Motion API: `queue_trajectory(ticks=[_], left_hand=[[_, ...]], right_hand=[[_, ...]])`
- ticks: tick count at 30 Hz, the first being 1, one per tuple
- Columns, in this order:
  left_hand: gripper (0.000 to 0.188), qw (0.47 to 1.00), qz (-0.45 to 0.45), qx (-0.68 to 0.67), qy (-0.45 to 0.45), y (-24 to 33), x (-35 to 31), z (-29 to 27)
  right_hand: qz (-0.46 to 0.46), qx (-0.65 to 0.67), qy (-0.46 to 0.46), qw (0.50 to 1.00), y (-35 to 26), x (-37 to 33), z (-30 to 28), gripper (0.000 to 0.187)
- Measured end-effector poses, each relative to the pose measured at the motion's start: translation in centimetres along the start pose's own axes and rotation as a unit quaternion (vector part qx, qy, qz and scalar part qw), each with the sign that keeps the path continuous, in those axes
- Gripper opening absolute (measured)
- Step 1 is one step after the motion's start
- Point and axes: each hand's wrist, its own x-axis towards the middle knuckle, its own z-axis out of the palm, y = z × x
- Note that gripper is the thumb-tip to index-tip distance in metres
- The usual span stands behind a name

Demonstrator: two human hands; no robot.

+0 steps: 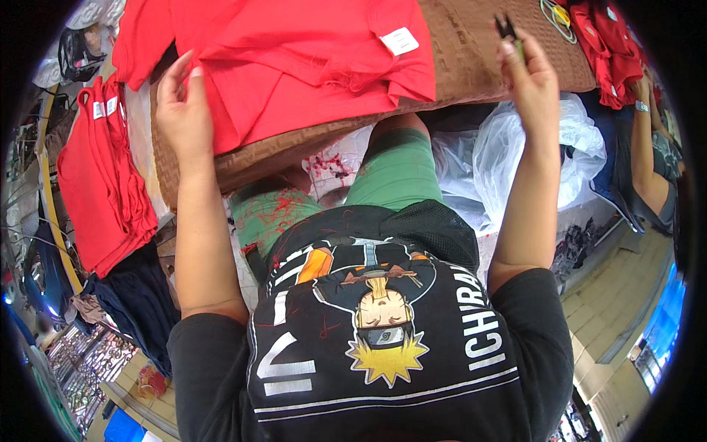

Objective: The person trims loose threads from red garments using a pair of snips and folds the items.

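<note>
A red garment [317,70] lies spread and creased over the padded brown table cover [471,44], with a white label [399,41] near its right side and loose red threads on it. My left hand [184,114] is at the garment's left edge, fingers extended and thumb apart, with nothing visible in it. Whether it touches the cloth I cannot tell. Off to the garment's right, my right hand [532,77] is raised and closed around small thread snips [506,29]. Their dark forked tip points up and away; the fingers hide most of the handle.
Folded red garments [103,177] hang at the left beside dark cloth [136,302]. Clear plastic bags [508,162] bulge under the table's right edge. Further right, a co-worker's arm [644,140] reaches to more red garments [607,51]. A looped cord [557,18] lies at the far right.
</note>
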Motion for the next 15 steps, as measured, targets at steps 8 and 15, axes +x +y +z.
queue_trajectory(ticks=[8,15], left_hand=[[0.033,0.917,0.226,0.267,-0.191,2.3,0.2,4.6],[0.026,0.938,0.27,0.193,-0.098,2.8,2.8,0.9]], right_hand=[[-0.039,-0.242,-0.055,0.968,-1.5,-3.9,6.2,0.02],[-0.017,-0.348,-0.133,0.928,-7.1,-5.5,0.9,0.011]])
